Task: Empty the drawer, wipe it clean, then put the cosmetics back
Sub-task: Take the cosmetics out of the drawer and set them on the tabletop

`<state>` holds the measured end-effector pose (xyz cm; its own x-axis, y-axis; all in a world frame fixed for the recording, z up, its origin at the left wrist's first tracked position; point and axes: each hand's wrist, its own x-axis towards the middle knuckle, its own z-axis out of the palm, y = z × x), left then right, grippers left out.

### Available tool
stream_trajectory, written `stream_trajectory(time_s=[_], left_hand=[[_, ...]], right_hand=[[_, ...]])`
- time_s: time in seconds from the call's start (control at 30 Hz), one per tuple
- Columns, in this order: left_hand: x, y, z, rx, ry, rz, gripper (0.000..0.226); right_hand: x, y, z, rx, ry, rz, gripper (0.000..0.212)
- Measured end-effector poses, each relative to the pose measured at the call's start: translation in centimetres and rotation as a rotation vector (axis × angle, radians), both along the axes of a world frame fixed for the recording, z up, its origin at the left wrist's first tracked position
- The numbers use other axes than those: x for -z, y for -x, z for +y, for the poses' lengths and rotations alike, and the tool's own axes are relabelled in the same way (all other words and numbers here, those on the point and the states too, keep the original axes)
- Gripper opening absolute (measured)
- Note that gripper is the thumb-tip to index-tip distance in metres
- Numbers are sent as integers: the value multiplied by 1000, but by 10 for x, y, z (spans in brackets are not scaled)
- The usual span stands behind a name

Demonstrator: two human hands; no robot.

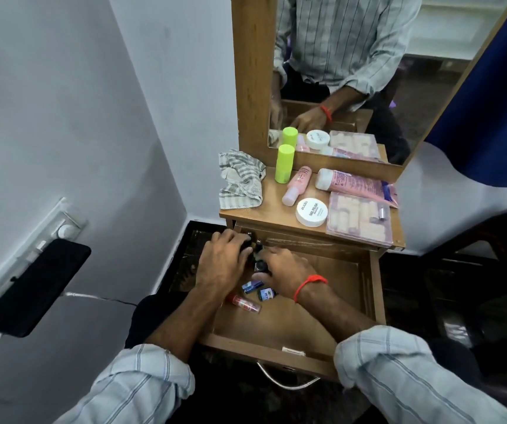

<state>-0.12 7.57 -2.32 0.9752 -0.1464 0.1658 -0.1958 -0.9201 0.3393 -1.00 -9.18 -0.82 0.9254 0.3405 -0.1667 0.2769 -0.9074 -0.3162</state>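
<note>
Now both hands grip small dark bottles (260, 264) upright in drawer (331, 289).

A wooden dressing table (264, 214) stands at frame centre, its open wooden drawer (331, 270) below. On the top, a striped cloth (240, 182) lies left; a green cylindrical bottle (284, 163), pink bottle (297, 185), pink tube (350, 183), white round jar (311, 212) and clear plastic box (359, 220) lie rightward. Small dark bottles (260, 264) cluster at the drawer's upper left.

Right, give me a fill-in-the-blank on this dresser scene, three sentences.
1. The striped grey cloth lies on the wooden dresser top, left of the upright lime ____ bottle.
2. The white round jar is labelled "NAIL ____".
3. Both hands, left hand and right hand, reach into the open wooden ____.

Missing: green; POLISH; drawer
</note>
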Motion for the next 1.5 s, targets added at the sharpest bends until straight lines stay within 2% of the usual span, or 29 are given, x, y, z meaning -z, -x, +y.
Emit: stream_trajectory(time_s=[0.17,0.3,0.37,0.43,0.53,0.7,0.8,0.9,1.0,1.17,1.33,1.4,1.5], left_hand=[[-3,-10,-6,-14,28,-10,30],[-6,-23,-8,-30,12,-8,29],[-7,-27,-9,-47,-28,-5,29],[-8,-27,-10,-62,-46,13,29],[-7,-22,-11,-57,-11,28,28],[-22,-6,-1,-80,234,7,23],[-50,3,6,-78,328,-123,25],[-88,-7,4,-42,452,-273,17],[-119,-37,-14,-5,541,-289,8],[-121,-84,-47,13,460,-196,14],[-106,-96,-58,54,374,-185,13],[-106,-99,-58,65,383,-170,13],[-109,-99,-56,85,398,-120,19]], right_hand=[[-7,-2,-3,52,-87,-40,18],[-48,-2,-30,171,-418,-186,17],[-72,-8,-41,197,-483,-308,16],[-88,-16,-46,202,-467,-350,23],[-93,-26,-44,184,-447,-314,21],[-88,-36,-44,188,-464,-365,16],[-85,-46,-46,194,-439,-373,20],[-89,-65,-42,192,-394,-397,21],[-97,-90,-36,253,-306,-383,30],[-93,-111,-31,339,-264,-375,20],[-85,-113,-30,317,-286,-397,19],[-84,-108,-34,315,-363,-437,19],[-83,-90,-41,317,-516,-600,14]])
